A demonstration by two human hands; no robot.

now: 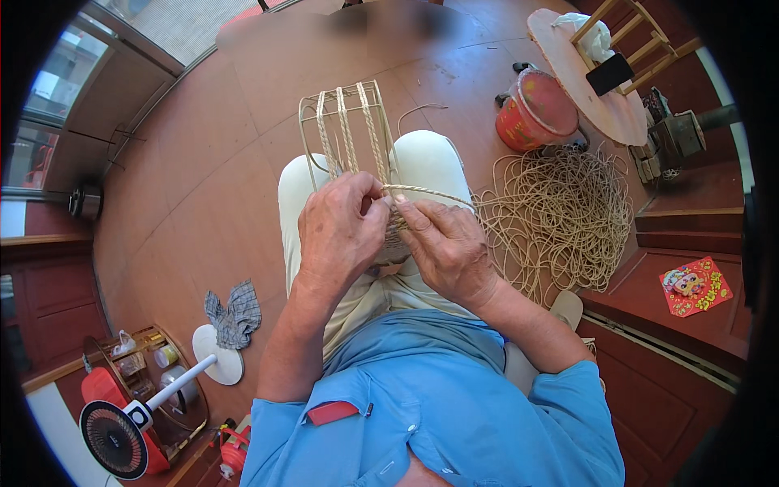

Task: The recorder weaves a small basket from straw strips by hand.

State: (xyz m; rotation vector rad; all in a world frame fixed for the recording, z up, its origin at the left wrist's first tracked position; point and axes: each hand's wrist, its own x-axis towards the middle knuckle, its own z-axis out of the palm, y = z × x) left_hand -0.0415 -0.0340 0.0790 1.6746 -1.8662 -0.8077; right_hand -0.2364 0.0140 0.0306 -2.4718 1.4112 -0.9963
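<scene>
A cream wire frame rests on my lap, with tan cord wound lengthwise over it. My left hand clasps the near end of the frame, fingers closed on the woven cords. My right hand sits right beside it and pinches a strand of cord that runs off to the right. The spot where both hands meet hides the weave beneath them.
A big loose heap of tan cord lies on the floor at my right. A red bucket and a round wooden table stand beyond it. A fan, a checked cloth and a small shelf are at my left.
</scene>
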